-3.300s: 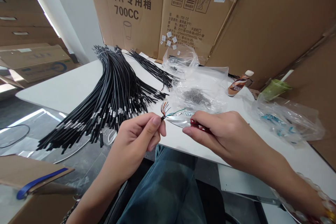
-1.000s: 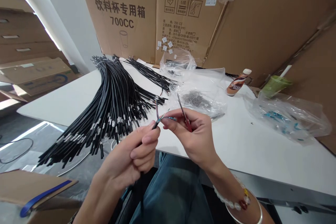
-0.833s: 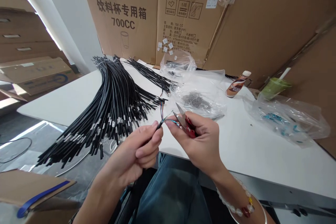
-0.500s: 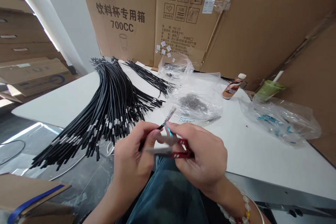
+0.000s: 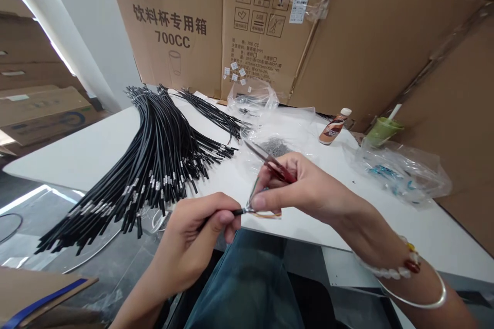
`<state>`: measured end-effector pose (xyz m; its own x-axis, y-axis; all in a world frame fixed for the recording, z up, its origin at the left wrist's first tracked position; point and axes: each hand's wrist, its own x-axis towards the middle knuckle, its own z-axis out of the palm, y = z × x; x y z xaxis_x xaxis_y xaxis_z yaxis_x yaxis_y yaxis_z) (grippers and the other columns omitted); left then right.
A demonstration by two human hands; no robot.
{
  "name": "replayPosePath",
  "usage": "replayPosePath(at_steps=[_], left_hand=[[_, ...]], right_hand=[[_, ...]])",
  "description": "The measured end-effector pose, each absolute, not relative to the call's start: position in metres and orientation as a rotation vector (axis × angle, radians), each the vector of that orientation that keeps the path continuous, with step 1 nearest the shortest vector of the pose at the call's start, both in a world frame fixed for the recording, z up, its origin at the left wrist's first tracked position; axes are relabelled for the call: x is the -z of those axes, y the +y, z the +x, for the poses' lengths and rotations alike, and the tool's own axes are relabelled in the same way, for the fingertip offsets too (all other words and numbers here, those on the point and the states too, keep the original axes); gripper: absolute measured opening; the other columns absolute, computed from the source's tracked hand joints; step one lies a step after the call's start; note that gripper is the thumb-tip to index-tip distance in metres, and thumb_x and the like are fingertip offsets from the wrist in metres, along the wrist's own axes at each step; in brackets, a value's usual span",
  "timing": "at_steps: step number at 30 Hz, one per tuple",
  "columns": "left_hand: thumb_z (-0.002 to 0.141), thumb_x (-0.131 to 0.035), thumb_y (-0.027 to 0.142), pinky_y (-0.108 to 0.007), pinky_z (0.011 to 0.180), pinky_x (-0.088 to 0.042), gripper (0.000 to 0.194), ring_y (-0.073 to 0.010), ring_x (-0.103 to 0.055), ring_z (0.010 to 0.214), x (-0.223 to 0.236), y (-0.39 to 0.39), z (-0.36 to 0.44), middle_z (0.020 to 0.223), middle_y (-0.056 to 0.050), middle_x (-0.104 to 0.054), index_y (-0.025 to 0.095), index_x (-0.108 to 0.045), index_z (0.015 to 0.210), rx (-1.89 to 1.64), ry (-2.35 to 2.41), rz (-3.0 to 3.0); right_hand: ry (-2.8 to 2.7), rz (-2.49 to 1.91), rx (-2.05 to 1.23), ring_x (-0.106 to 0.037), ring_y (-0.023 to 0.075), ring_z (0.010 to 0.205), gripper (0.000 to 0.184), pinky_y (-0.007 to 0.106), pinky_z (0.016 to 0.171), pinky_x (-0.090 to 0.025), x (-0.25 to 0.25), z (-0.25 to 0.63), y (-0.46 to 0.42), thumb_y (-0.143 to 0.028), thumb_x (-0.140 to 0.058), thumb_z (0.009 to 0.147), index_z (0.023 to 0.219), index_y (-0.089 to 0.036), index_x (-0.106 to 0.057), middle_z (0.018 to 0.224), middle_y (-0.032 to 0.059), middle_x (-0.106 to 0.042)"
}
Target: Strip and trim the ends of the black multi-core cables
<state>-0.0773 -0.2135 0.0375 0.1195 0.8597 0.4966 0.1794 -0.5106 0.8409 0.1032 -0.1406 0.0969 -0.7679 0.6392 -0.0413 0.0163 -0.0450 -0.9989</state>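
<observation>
My left hand (image 5: 196, 231) is closed around the end of a black cable (image 5: 236, 212), pinching it just below the white table's front edge. Thin coloured wires (image 5: 266, 212) fan out of that cable end. My right hand (image 5: 304, 187) pinches those wires with thumb and forefinger and also grips red-handled snips (image 5: 270, 160), whose blades point up and to the left. A large bundle of black cables (image 5: 154, 159) with small white bands lies on the table to the left of both hands.
The white table (image 5: 386, 221) carries clear plastic bags, one with small metal parts (image 5: 272, 145) and one with blue pieces (image 5: 389, 172), a brown bottle (image 5: 332, 126) and a green cup (image 5: 382, 129). Big cardboard boxes (image 5: 270, 25) wall the far side. My jeans-clad leg (image 5: 247, 282) is below.
My right hand has turned the snips from pointing left to pointing up and back, and it now pinches the wires lower, near the table edge. The left hand has dropped slightly with the cable.
</observation>
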Motion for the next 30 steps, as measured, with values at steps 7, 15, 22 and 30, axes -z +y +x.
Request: replayPosePath(at_steps=[7, 15, 22, 30], left_hand=[[0.09, -0.057, 0.046, -0.021, 0.041, -0.038, 0.033, -0.0093, -0.049, 0.043, -0.025, -0.211, -0.078, 0.057, -0.001, -0.06, 0.02, -0.068, 0.073, -1.497, 0.868, 1.571], [0.089, -0.059, 0.043, -0.022, 0.042, -0.039, 0.028, -0.0099, -0.049, 0.044, -0.02, -0.213, -0.078, 0.057, -0.001, -0.061, 0.021, -0.068, 0.073, -1.574, 0.81, 1.538], [0.094, -0.054, 0.033, -0.022, 0.045, -0.039, 0.025, -0.0095, -0.05, 0.044, -0.02, -0.211, -0.077, 0.053, 0.002, -0.058, 0.022, -0.064, 0.074, -1.585, 0.88, 1.719], [0.088, -0.053, 0.011, -0.018, 0.045, -0.042, 0.012, -0.0077, -0.056, 0.046, -0.033, -0.211, -0.072, 0.058, 0.005, -0.062, 0.02, -0.061, 0.083, -1.832, 1.188, 2.415]], right_hand=[[-1.49, -0.513, -2.019, -0.05, 0.0059, 0.05, 0.013, 0.017, 0.049, -0.041, -0.077, 0.098, -0.15, -0.01, -0.081, 0.065, 0.064, -0.017, -0.07, 0.054, -0.0049, -0.06], [-1.335, -0.412, -2.011, -0.048, 0.0043, 0.045, 0.018, 0.016, 0.045, -0.034, -0.066, 0.093, -0.166, -0.018, -0.079, 0.071, 0.063, -0.015, -0.064, 0.052, -0.0045, -0.059], [-1.381, -0.544, -1.803, -0.047, 0.0067, 0.049, 0.018, 0.019, 0.05, -0.039, -0.067, 0.1, -0.178, -0.02, -0.076, 0.073, 0.064, -0.017, -0.062, 0.057, -0.0034, -0.06], [-1.857, -0.738, -0.823, -0.026, 0.004, 0.045, 0.021, 0.018, 0.039, -0.022, -0.078, 0.109, -0.199, 0.0, -0.064, 0.071, 0.06, -0.017, -0.057, 0.049, -0.008, -0.04]])
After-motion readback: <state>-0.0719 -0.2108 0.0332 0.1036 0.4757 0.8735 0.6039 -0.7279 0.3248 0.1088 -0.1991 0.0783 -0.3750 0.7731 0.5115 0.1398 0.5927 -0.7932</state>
